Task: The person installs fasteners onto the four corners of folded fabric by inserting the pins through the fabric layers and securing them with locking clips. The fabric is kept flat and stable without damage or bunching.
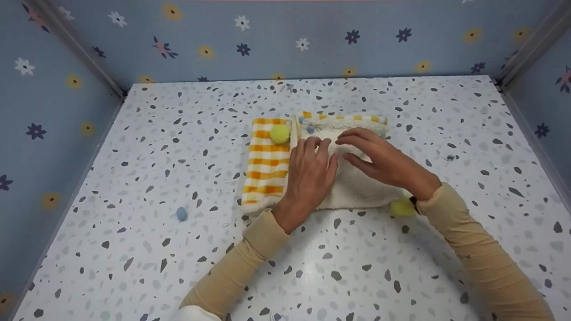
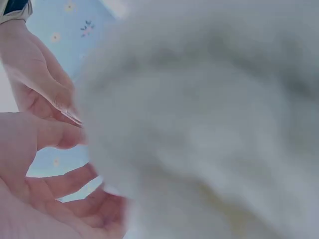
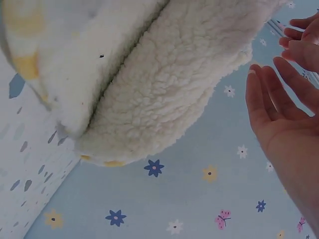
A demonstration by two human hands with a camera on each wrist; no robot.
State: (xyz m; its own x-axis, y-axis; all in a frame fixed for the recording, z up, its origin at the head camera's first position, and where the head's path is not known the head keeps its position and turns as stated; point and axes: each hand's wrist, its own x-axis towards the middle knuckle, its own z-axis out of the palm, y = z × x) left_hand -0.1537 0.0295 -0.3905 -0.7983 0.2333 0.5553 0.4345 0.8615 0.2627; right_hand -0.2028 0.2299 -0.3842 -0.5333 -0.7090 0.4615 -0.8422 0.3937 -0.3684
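A folded cloth (image 1: 357, 189) with a cream fleece side and a yellow-and-white checked side (image 1: 266, 176) lies mid-table. One yellow pompom (image 1: 280, 133) sits at its upper left, another (image 1: 403, 207) at its lower right beside the right sleeve. Two small blue balls, one nearer ball (image 1: 311, 129) and one at the edge (image 1: 301, 119), show near the top of the fleece. My left hand (image 1: 311, 171) rests on the cloth near the fold, fingers loosely bent. Just right of it, my right hand (image 1: 379, 158) is over the fleece, fingers and thumb apart with nothing between them. White fleece (image 2: 199, 124) fills much of the left wrist view, blurred.
One small blue ball (image 1: 181, 213) lies on the speckled white table (image 1: 134, 249), left of the cloth. Blue flowered panels stand at the back (image 1: 276, 40), the left (image 1: 40, 147) and the right. A small dark spot (image 1: 450, 158) shows right of the cloth.
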